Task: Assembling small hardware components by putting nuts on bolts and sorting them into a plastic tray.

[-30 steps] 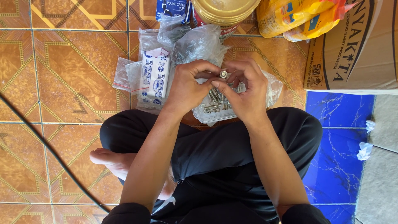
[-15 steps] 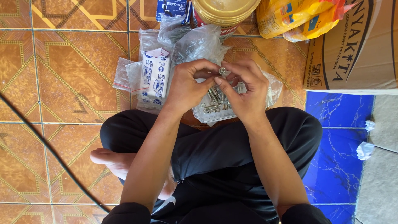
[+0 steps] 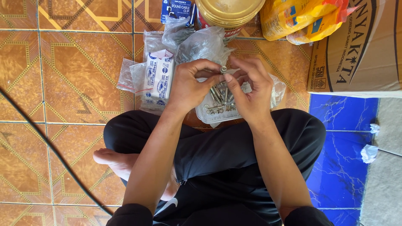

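My left hand (image 3: 190,86) and my right hand (image 3: 250,90) meet over a clear plastic tray (image 3: 205,114) that holds several metal bolts (image 3: 220,98). Between the fingertips of both hands sits a small metal nut or bolt (image 3: 223,69). The tray rests on the floor just in front of my crossed legs in black trousers. Left of my left hand lie small white-and-blue packets (image 3: 157,79) inside clear plastic bags.
A crumpled clear bag (image 3: 201,44), a blue box (image 3: 176,8) and a gold-lidded tin (image 3: 228,10) sit beyond the tray. Yellow bags (image 3: 293,16) and a cardboard box (image 3: 360,46) stand at right. A black cable (image 3: 46,142) crosses the brown tiles at left.
Both hands stay together over the tray; the fingers have shifted slightly around the small metal piece.
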